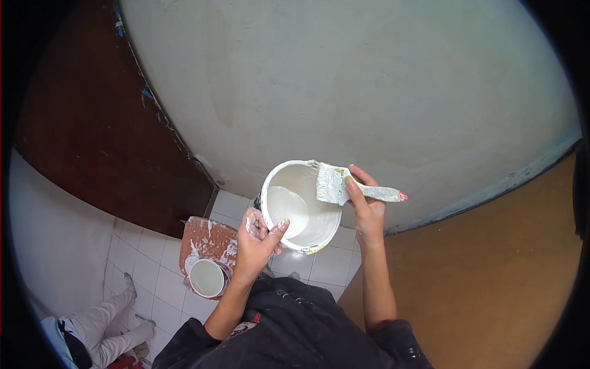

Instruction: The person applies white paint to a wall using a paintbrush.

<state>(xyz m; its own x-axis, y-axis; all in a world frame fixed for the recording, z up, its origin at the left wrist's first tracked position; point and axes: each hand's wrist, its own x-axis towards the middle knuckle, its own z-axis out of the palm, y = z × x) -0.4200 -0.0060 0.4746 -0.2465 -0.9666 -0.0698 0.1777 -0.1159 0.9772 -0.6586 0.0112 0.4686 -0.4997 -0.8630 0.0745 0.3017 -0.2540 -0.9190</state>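
Observation:
A white bucket (289,209) with white paint in it is at the middle of the view, in front of the grey wall. My left hand (261,240), smeared with white, grips the bucket's near left rim, thumb inside the edge. My right hand (365,212) holds a white-coated paintbrush (335,184) by the base of its handle. The bristles lie over the bucket's right rim, and the handle points right, with a red tip.
Below left, a small tub (206,277) sits on a paint-splattered orange board (195,237) on the tiled floor (150,283). A dark brown door (86,123) stands left, a tan wooden surface (467,264) right. Another person's legs (104,326) are at lower left.

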